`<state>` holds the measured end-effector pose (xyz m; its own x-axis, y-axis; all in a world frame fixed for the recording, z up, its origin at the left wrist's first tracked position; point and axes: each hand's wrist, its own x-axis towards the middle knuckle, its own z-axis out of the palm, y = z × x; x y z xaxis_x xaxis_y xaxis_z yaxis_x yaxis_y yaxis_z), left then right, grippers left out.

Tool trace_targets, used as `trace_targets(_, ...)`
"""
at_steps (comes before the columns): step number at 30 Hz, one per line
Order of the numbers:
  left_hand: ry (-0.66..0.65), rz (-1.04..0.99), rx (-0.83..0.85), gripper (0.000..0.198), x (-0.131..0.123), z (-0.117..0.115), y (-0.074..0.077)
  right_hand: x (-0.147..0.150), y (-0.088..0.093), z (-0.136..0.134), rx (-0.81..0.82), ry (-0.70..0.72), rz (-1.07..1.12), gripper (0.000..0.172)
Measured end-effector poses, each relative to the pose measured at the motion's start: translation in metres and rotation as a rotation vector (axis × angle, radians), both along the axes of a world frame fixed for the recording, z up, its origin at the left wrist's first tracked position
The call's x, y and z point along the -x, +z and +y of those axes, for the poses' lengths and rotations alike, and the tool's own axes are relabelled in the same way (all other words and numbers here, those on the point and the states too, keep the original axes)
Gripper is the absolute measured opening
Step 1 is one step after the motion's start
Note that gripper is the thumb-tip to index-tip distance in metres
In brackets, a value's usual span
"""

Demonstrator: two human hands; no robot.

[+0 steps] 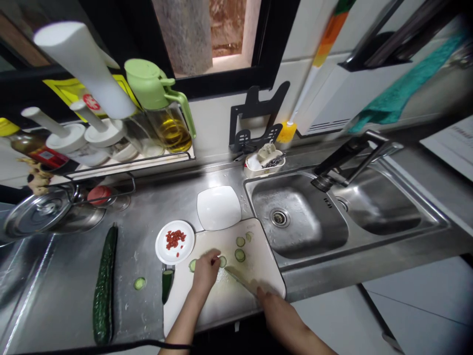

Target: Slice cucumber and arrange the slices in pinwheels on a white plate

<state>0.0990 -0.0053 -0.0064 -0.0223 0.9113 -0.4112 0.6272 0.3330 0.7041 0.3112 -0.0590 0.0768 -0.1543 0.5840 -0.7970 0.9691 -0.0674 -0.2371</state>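
Note:
My right hand (275,308) is closed around the handle of a kitchen knife (239,279), whose blade angles up and left over a white cutting board (207,313). On the board, my left hand (207,270) has its fingers curled in a pinch at a cucumber slice (222,261), close to the knife tip. Another cucumber slice (192,266) lies just left of that hand. Several round slices, among them one cucumber slice (240,255), rest on the right part of the board. A cut cucumber piece (167,286) sits at the board's left edge.
A whole cucumber (105,291) and a loose slice (139,283) lie on the steel counter to the left. Behind the board stand a small plate (161,249) of red berries and a white square dish (219,208). The sink (299,236) is at right; a condiment shelf (148,162) overhangs at left.

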Motion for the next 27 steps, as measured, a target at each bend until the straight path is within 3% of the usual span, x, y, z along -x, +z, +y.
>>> trace_targets(3,0.073,0.009,0.000,0.030,-0.003,-0.002,0.000,0.000,0.004,0.000,-0.001,0.027,-0.001,0.058)
trace_targets(6,0.128,-0.017,-0.012,0.021,-0.005,-0.006,-0.002,0.002,0.009,0.001,-0.016,0.039,0.006,0.060)
trace_targets(9,0.119,0.006,-0.049,0.013,-0.005,-0.009,-0.004,0.008,0.011,0.003,-0.032,0.037,-0.007,0.056)
trace_targets(18,0.140,0.062,-0.026,0.015,-0.005,-0.011,-0.007,0.024,0.005,0.010,-0.117,0.036,-0.007,0.053)
trace_targets(27,0.127,0.098,-0.023,0.016,-0.006,-0.009,-0.002,0.027,0.007,0.011,-0.087,0.036,-0.015,0.053)
